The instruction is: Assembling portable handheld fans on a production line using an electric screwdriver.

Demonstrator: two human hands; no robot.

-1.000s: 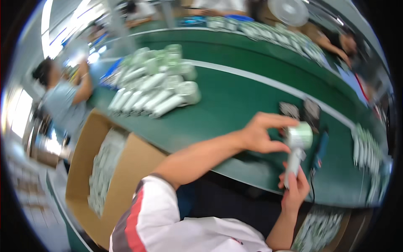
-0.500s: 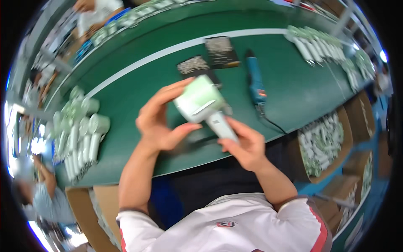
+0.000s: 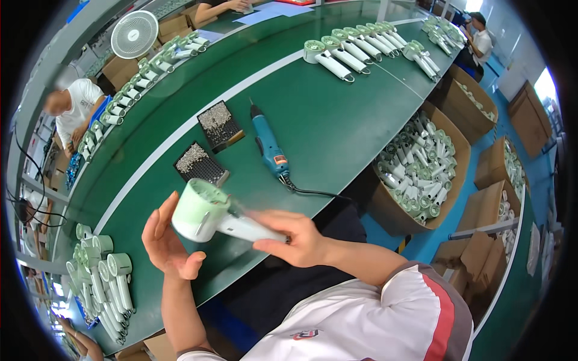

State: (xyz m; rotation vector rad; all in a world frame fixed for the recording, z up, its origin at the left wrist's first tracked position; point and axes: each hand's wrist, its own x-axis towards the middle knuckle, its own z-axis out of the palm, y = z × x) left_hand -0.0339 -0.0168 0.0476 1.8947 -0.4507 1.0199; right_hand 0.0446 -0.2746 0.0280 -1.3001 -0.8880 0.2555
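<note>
The handheld fan (image 3: 209, 221) is in the air over the near side of the worktop (image 3: 325, 135), head to the left, handle running right. Since half a second ago it has turned: the handle lies flatter and the head's open, ribbed end now tips upward, which probably makes the inside easier to see. The right hand (image 3: 301, 237) grasps the handle near its end. The left hand (image 3: 165, 243) is spread around the head's left side without gripping; whether its fingertips touch the shell I cannot tell.

The head is a short, pale green drum, smooth-walled; the handle is a slim white tube, apparently plastic.

Just beyond sit two black trays, the nearer tray (image 3: 211, 171) and the farther tray (image 3: 227, 135), each partly covered with small, glinting silvery fasteners. Next to them lies a teal electric screwdriver (image 3: 268, 142) with a black nose and cord. Similar fans are piled at left (image 3: 111, 283) and lined up farther right (image 3: 346, 51); a brown cardboard carton (image 3: 391, 210) holds a jumble of more.
</note>
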